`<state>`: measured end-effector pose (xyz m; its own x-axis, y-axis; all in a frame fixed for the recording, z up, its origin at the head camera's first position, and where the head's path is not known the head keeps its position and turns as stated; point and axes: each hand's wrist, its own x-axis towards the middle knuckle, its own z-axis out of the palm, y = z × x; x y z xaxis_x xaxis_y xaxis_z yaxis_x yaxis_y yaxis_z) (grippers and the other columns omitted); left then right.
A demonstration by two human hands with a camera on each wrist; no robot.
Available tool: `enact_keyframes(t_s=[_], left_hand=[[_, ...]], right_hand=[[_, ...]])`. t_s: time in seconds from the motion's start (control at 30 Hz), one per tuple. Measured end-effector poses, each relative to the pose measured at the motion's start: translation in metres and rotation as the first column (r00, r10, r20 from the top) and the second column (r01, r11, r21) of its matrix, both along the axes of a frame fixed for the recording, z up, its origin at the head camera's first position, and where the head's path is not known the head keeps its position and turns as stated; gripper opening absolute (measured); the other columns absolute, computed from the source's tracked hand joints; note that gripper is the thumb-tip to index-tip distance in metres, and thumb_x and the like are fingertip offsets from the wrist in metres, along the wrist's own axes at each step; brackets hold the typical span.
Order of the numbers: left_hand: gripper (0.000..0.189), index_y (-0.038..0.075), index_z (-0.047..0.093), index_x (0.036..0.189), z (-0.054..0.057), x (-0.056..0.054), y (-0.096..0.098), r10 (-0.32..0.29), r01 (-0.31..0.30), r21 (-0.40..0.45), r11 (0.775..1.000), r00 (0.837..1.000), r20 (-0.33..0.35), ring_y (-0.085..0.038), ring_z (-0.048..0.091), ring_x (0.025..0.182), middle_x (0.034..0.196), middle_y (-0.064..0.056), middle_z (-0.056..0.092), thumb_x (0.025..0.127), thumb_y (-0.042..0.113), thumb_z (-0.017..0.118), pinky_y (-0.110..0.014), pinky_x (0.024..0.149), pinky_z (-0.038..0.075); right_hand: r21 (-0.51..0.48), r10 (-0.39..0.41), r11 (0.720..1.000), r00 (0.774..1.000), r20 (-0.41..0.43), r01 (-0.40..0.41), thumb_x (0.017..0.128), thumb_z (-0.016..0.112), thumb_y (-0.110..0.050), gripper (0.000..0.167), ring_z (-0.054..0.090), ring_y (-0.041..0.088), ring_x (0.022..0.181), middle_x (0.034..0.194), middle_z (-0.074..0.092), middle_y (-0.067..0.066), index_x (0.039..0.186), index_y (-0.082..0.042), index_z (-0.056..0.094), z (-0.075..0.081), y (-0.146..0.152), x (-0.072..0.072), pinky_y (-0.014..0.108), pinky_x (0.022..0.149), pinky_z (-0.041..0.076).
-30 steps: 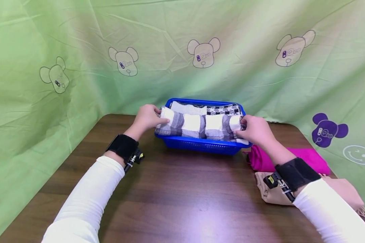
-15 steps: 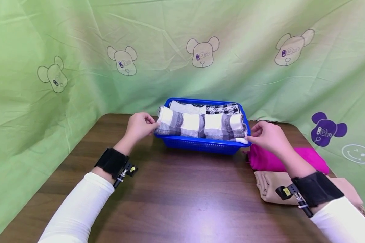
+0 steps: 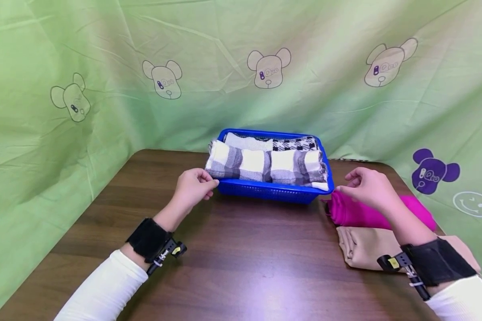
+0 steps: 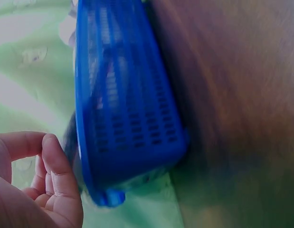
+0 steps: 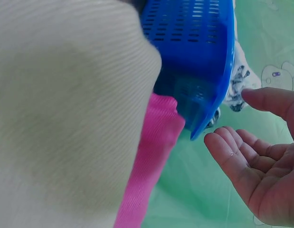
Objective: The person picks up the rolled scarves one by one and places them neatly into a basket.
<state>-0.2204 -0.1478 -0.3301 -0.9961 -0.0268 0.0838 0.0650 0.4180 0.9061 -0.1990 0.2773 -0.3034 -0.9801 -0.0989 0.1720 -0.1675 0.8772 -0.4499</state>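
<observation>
A blue plastic basket (image 3: 265,191) stands at the back middle of the table. In it lies a folded grey-and-white checked scarf (image 3: 253,162), frayed at both ends. Behind the scarf shows another folded cloth (image 3: 295,144), part pale, part black-and-white patterned. My left hand (image 3: 193,187) is at the basket's front left corner, fingers loosely bent and holding nothing. Whether it touches the rim, I cannot tell. In the left wrist view its thumb and forefinger tips appear close together. My right hand (image 3: 369,187) hovers off the basket's right end, thumb and fingers apart, holding nothing.
Below my right hand lies a folded magenta cloth (image 3: 413,209), close to the basket's right end. A folded beige cloth (image 3: 365,249) sits nearer, partly under my right wrist. A green printed curtain (image 3: 209,67) hangs behind the brown wooden table (image 3: 241,254).
Both hands have let go of the checked scarf's ends. The left hand has come down toward the front left corner; the right hand has moved away rightward and down. The scarf stays in the basket.
</observation>
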Motion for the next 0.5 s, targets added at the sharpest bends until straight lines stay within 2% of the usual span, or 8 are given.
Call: enact_keyframes(t_s=[0.1, 0.27, 0.5], left_hand=[[0.015, -0.001, 0.062, 0.080, -0.005, 0.006, 0.007, -0.035, 0.034, 0.022, 0.999, 0.999, 0.025, -0.014, 0.061, 0.052, 0.070, -0.015, 0.065, 0.083, 0.007, 0.074, -0.034, 0.055, 0.058], [0.016, -0.001, 0.060, 0.078, -0.012, 0.013, 0.023, -0.087, 0.080, 0.085, 0.993, 0.994, 0.071, -0.014, 0.060, 0.051, 0.064, -0.007, 0.063, 0.083, 0.004, 0.074, -0.029, 0.051, 0.056], [0.016, 0.001, 0.060, 0.075, -0.024, 0.022, 0.052, -0.174, 0.147, 0.169, 0.975, 0.972, 0.159, -0.013, 0.058, 0.050, 0.065, -0.013, 0.065, 0.082, 0.003, 0.075, -0.029, 0.050, 0.056]], right_hand=[[-0.006, -0.006, 1.000, 1.000, 0.020, 0.007, 0.085, 0.075, -0.032, 0.048, 0.065, 0.014, 0.063, 0.086, 0.070, 0.011, 0.109, 0.007, 0.059, -0.002, 0.004, 0.002, 0.037, 0.068, 0.049], [-0.002, -0.017, 1.000, 1.000, 0.018, 0.017, 0.085, 0.075, -0.030, 0.045, 0.063, 0.013, 0.061, 0.082, 0.070, 0.008, 0.108, 0.006, 0.059, -0.007, 0.012, 0.004, 0.036, 0.067, 0.048], [-0.015, -0.023, 1.000, 0.998, 0.052, 0.023, 0.085, 0.074, -0.028, 0.046, 0.065, 0.015, 0.060, 0.080, 0.069, 0.006, 0.109, 0.008, 0.058, -0.012, 0.024, 0.005, 0.032, 0.061, 0.049]])
